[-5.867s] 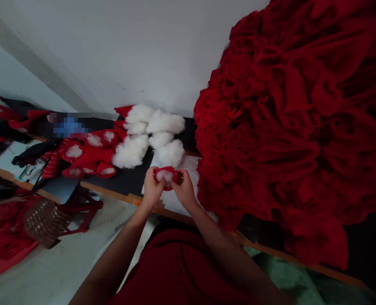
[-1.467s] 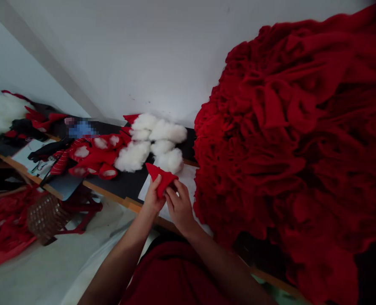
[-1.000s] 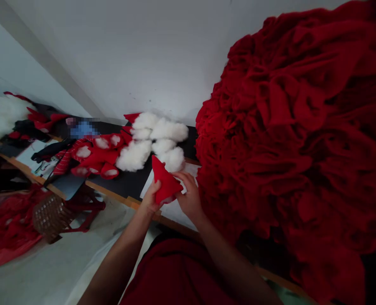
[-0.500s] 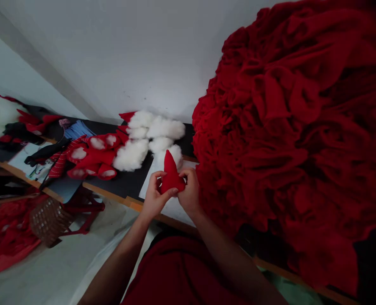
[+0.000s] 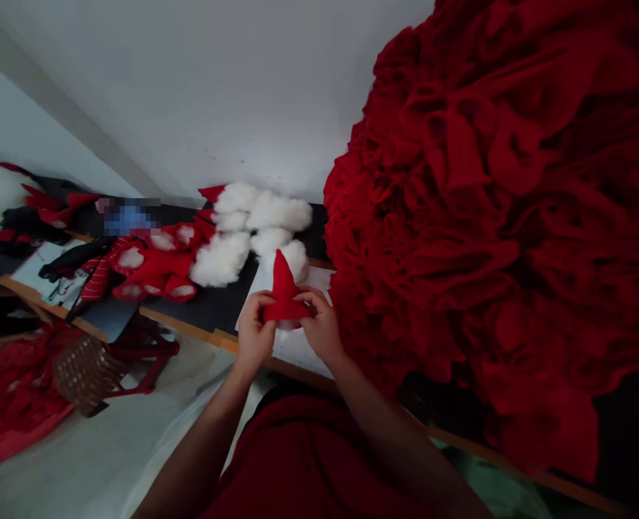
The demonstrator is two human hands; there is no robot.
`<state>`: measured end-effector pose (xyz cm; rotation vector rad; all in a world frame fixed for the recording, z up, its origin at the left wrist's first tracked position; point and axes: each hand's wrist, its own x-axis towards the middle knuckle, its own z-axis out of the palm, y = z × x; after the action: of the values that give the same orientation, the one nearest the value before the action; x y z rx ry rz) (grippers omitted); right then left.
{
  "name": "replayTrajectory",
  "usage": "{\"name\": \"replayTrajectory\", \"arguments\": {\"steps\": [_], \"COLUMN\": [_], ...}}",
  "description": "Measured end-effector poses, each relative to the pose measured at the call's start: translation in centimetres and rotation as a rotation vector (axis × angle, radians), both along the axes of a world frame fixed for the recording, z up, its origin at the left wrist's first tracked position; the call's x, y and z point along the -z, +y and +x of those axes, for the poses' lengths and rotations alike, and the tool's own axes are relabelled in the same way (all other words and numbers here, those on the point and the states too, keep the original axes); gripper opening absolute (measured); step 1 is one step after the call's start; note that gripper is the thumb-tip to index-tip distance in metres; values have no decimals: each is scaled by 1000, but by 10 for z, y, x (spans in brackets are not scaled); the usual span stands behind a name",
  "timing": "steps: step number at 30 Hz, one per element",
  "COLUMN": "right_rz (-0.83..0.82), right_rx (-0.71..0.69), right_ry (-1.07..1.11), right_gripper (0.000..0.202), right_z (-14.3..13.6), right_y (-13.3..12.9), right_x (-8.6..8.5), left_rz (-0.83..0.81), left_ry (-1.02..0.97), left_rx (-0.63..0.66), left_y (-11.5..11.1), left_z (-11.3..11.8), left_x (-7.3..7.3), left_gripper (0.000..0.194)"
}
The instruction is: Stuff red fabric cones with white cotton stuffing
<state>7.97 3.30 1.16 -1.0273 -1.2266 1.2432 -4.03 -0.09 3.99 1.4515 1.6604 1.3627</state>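
Between my two hands is a pointed red fabric hat (image 5: 283,288), its tip pointing away from me and its wide rim toward me. My left hand (image 5: 255,328) pinches the left corner of the rim, thumb on the near side. The right corner is gripped by my right hand (image 5: 320,326), fingers over the fabric. A bit of white shows under the near rim. Beneath the hat lies a white sheet (image 5: 297,352) on the table. Just beyond the tip sit tufts of white stuffing (image 5: 270,244).
A large heap of red fabric pieces (image 5: 459,238) rises on the right. Left along the table (image 5: 205,311) lie red stuffed pieces with white-filled openings (image 5: 160,265) and a dark strap (image 5: 70,259). A red stool (image 5: 149,360) and a red pile (image 5: 16,396) stand lower left.
The hat's rim has been spread wider and flatter between my hands. My left thumb has drawn back from the middle toward the left corner, and the right fingers now lie over the fabric.
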Motion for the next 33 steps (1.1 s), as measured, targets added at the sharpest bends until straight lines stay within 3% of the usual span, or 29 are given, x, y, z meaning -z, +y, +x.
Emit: {"name": "replayTrajectory", "arguments": {"steps": [3,6,10,14,21,26,30,33], "right_rz": [-152,-131,4,48,37,203,171,190], "right_rx": [55,21,-6,93,204,119,-22,-23], "right_ry": [45,28,-75,-223,-382,-322,-312,-428], "right_gripper": [30,32,30,19,9,16,30,20], "right_z": [-3,-2,-1,-4,-3,-2,2,4], "right_y": [3,3,-4,-3,14,11,11,14], "right_x": [6,4,-5,-4,2,5,5,6], "left_rz": [-56,-146,-122,21,43,-91,-26,11], "left_ry": [-156,-164,126,414,557,548,563,549], "left_rx": [-50,-59,15,-108,-98,-12,15,10], "left_y": [-1,1,8,7,2,12,14,9], "left_z": [8,9,5,9,15,5,1,3], "left_x": [9,7,1,7,16,11,10,14], "left_gripper": [17,26,29,12,13,29,24,22]}}
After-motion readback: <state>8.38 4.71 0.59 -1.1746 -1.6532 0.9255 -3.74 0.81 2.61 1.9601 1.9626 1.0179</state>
